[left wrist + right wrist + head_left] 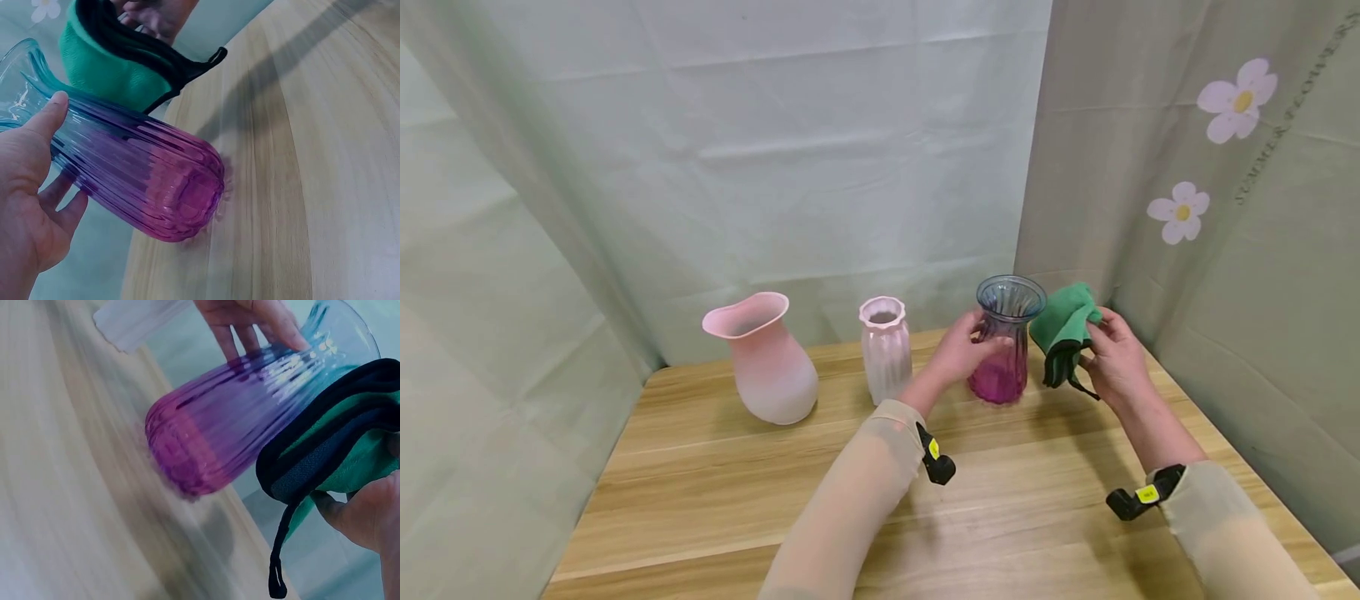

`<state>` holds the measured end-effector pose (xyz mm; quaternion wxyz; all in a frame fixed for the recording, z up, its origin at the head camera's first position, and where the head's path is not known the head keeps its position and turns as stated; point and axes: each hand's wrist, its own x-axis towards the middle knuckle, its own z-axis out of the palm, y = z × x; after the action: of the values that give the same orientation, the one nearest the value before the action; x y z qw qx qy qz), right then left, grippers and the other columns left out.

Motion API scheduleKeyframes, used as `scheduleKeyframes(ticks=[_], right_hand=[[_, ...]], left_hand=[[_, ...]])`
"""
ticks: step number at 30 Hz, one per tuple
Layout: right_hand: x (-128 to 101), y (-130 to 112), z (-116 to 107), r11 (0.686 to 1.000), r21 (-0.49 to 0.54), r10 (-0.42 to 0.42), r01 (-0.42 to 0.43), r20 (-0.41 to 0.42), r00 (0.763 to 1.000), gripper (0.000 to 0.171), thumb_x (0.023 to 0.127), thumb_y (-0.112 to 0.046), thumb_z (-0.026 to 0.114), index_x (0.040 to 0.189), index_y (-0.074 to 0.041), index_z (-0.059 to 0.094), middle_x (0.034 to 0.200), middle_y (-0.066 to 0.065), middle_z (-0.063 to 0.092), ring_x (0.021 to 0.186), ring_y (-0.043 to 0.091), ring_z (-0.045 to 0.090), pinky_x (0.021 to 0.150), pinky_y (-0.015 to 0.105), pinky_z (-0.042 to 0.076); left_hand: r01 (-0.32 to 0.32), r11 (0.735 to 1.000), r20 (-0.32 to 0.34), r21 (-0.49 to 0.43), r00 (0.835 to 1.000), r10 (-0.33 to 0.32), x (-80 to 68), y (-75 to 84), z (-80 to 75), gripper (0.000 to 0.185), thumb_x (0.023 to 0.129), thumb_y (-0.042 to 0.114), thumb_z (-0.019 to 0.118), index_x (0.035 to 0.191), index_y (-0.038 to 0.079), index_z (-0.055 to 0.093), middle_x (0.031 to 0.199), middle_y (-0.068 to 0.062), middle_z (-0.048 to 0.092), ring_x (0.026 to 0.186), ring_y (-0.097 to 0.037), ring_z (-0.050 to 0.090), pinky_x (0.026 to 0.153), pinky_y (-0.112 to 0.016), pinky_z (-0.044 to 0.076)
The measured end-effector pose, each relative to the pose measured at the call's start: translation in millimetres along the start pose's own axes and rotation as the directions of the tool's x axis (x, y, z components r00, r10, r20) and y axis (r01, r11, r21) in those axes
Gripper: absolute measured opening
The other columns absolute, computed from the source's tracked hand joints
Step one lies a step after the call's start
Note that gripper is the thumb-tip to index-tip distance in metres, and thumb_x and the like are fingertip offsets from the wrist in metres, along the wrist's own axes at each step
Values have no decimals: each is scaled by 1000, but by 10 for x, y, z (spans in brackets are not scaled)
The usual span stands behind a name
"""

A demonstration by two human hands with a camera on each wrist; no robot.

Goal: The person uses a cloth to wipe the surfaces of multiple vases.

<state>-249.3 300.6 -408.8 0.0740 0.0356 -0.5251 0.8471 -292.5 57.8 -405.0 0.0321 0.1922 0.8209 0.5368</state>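
A ribbed glass vase (1006, 362), blue-grey at its flared rim and magenta at the base, is upright at the back right of the table. My left hand (961, 348) grips it around the upper body, thumb on the near side; the left wrist view shows the thumb and fingers on the glass (144, 162). To the right of the vase, my right hand (1116, 354) holds a bunched green cloth (1066, 321) with black edging and a hanging loop. In the right wrist view the folded cloth (337, 437) is close beside the vase; whether they touch I cannot tell.
A white fluted vase (887, 358) stands left of the glass one. Further left is a pink-and-white vase (775, 375) with a wide wavy mouth. The wooden table (715, 492) meets a pale curtain (850, 167) behind; another curtain with flowers (1255, 275) borders the right edge.
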Motion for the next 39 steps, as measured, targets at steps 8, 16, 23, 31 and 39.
scheduleKeyframes(ticks=[8,16,23,31,39], right_hand=[[109,50,228,1000,-31,-4,5,28,1000,12,104,-9,60,107,-19,65,108,-5,58,100,8,55,85,32,48],[144,103,324,999,-52,14,-10,80,997,18,104,-15,60,122,-20,65,115,-3,59,95,9,56,72,22,52],[164,103,344,992,-125,42,-30,93,995,15,105,-18,60,118,-22,67,116,-5,59,96,10,54,71,23,50],[131,204,300,950,-312,53,-25,83,995,17,106,-12,57,108,-25,67,105,-9,62,93,5,58,73,20,54],[88,423,80,872,-482,125,-86,49,991,14,107,-11,54,119,-13,61,104,-14,61,92,2,59,76,23,55]], left_hand=[[14,1000,16,13,1000,-14,-6,-9,-8,79,93,39,77,157,10,41,154,-10,48,140,-26,47,112,-40,42],[-1,1000,30,7,1000,1,16,-3,-3,75,94,39,76,156,14,43,153,-8,50,138,-25,49,110,-40,44],[-12,1000,22,17,1000,12,35,-19,-11,72,94,38,76,155,16,45,153,-8,50,138,-26,49,110,-41,45],[-17,1000,32,4,999,17,38,-15,-15,69,95,35,75,155,18,46,152,-8,51,137,-25,50,108,-38,46],[-1,1000,20,29,1000,1,22,-12,-13,74,94,38,76,156,13,43,154,-10,48,138,-26,49,108,-38,46]])
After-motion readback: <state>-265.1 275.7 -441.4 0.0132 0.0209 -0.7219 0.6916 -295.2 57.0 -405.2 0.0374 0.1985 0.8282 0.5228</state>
